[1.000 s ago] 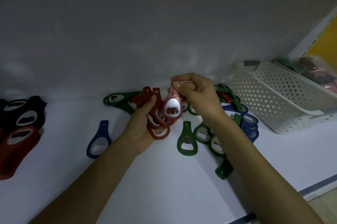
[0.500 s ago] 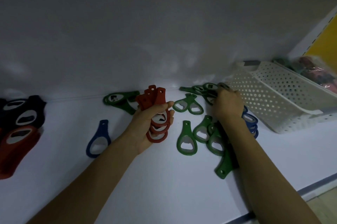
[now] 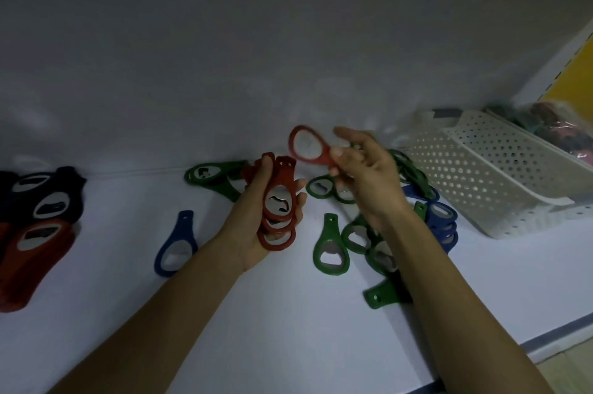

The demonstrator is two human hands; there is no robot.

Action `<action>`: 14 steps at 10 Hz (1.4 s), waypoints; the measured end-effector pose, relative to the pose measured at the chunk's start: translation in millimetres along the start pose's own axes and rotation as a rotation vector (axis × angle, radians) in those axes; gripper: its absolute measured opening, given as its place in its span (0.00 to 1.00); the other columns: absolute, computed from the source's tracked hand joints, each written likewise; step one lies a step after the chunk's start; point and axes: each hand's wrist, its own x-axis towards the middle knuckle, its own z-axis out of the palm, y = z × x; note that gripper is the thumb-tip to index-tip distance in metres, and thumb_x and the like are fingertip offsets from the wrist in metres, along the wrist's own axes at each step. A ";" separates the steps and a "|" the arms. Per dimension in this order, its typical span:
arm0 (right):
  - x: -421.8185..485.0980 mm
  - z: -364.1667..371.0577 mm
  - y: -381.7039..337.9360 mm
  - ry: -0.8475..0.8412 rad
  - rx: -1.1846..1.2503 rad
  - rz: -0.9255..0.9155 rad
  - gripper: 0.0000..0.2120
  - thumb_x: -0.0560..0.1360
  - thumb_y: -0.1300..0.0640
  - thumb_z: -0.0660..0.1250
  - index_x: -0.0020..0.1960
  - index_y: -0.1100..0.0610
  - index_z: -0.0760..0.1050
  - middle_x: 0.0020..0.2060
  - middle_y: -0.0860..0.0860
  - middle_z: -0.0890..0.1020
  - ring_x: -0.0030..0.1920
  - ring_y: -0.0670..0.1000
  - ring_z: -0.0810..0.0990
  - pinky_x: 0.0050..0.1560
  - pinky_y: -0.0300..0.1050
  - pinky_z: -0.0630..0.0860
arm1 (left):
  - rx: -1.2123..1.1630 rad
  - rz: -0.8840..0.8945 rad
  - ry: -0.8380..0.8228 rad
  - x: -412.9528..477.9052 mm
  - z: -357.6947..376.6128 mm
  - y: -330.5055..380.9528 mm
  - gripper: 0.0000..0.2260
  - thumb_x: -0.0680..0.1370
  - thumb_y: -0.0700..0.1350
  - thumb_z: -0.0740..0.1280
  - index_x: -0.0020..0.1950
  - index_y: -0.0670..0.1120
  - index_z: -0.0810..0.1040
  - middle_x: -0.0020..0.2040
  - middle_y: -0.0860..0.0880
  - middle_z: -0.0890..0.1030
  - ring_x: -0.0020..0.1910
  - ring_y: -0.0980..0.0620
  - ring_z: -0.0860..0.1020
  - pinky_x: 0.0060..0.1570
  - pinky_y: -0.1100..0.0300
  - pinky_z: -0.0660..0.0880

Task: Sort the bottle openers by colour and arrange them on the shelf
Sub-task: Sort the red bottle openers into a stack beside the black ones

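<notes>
The left hand grips the red stack, fingers curled round it. Just right of the stack, the right hand pinches one more red opener by its handle. I'd turn it to match, ring over ring, so the stack sits square. On the white shelf, green openers lie right of the stack and a blue opener left. A perforated basket sits far right, with a pale wall behind.

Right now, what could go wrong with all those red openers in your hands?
The left hand grips a fanned red stack; one could slide out. The right hand pinches a single red opener by its narrow end, so it might drop among the green openers below.
</notes>
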 end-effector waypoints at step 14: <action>-73.0 102.4 22.1 -0.118 -0.101 0.088 0.13 0.66 0.57 0.77 0.48 0.45 0.79 0.43 0.44 0.84 0.46 0.40 0.82 0.45 0.33 0.77 | 1.418 0.529 0.204 -83.4 -27.1 -9.7 0.27 0.68 0.48 0.74 0.64 0.45 0.71 0.51 0.57 0.74 0.48 0.64 0.71 0.44 0.84 0.63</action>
